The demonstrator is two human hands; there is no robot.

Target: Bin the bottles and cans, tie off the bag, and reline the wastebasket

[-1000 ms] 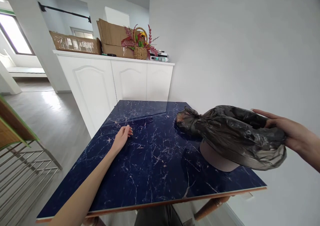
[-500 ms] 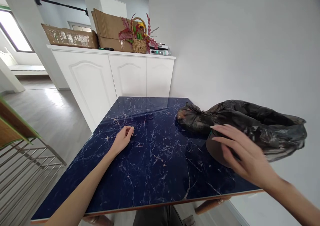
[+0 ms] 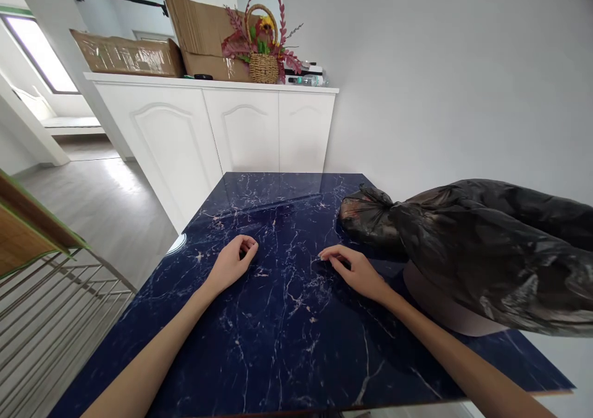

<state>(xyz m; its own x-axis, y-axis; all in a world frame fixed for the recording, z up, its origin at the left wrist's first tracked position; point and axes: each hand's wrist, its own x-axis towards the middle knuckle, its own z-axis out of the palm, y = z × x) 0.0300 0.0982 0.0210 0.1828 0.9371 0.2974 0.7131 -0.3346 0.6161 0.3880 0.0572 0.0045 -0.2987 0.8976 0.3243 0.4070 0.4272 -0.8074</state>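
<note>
Plain pale grey wall (image 3: 440, 66) fills the right side of a bright room. At the far end stands a long white panelled cabinet (image 3: 210, 128); on top are a low brown cardboard box wrapped in shiny tape (image 3: 125, 55), a taller brown cardboard box (image 3: 194, 29), a woven basket of red and yellow flowers (image 3: 264, 68) and a clear plastic bottle lying down (image 3: 309, 80). At lower left is a silver metal rack (image 3: 69, 307).

Nearest is a glossy dark blue desk with white marble veining (image 3: 287, 344). On its right side lies a thin black plastic bag (image 3: 482, 245), gathered tightly near its bulging left end and running out of view to the right. It drapes over a rounded, dull grey object (image 3: 445, 300), mostly hidden.

The person's left hand (image 3: 233, 259) rests left of centre, fingers loosely curled, a narrow gap inside, gripping nothing visible. The right hand (image 3: 356, 271), similarly curled and holding nothing visible, is near the bag's gathered end, apart from it.
</note>
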